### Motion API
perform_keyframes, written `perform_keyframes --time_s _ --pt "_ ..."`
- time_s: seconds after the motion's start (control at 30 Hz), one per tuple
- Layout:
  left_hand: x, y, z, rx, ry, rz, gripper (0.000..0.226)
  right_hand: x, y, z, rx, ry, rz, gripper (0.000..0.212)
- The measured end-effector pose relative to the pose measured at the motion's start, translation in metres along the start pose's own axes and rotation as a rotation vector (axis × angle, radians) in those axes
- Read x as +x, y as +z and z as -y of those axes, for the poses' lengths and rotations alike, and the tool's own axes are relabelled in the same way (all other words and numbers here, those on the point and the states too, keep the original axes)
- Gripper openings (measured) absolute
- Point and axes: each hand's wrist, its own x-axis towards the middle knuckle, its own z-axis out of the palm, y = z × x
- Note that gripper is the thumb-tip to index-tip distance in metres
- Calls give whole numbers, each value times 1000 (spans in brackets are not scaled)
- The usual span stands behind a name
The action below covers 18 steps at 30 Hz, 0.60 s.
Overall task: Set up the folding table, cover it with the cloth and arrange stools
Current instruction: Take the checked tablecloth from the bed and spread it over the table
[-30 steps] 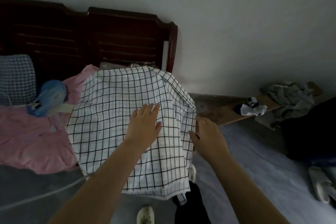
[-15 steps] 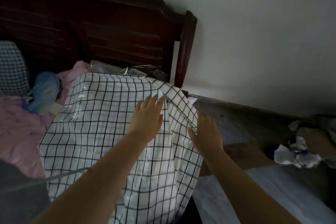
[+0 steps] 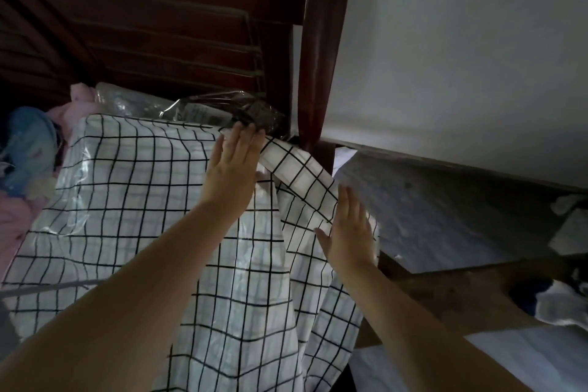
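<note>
A white cloth with a black grid pattern (image 3: 136, 200) lies spread over the table, which is hidden under it. My left hand (image 3: 234, 169) lies flat on the cloth near its far right corner, fingers together and stretched out. My right hand (image 3: 348, 232) presses flat against the cloth's hanging right side, where a fold (image 3: 302, 175) droops over the edge. Neither hand grips anything. No stools are in view.
A dark wooden headboard (image 3: 191, 25) stands just behind the table, with crinkled clear plastic (image 3: 222, 108) at its foot. Pink bedding (image 3: 12, 216) and a blue item (image 3: 28, 149) lie at the left. A wooden board (image 3: 461, 296) with crumpled clothes (image 3: 560, 302) is at the right.
The view has moved closer and tilted towards the far right corner. My left hand has slid forward to that corner; my right hand has moved along the hanging side of the cloth.
</note>
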Motion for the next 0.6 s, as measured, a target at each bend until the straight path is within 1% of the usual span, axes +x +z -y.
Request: perform_keyframes --time_s 0.07,0.2,0.3,0.4,0.5,0.6 --pt "4 5 3 40 18 -19 73 3 12 -1 21 -4 -83 89" --pt "14 8 11 40 37 -142 57 12 17 -5 66 -5 -188 69" --pt "21 5 23 -12 112 -240 40 15 13 -11 118 -7 -203 44" --pt "21 -5 34 -33 172 -262 32 16 7 -17 144 -14 -226 20" --pt "13 -30 33 -64 204 -255 25 12 -10 -19 176 12 -267 13" --pt "-3 -61 35 -102 223 -212 30 2 -43 -15 178 -3 -335 13"
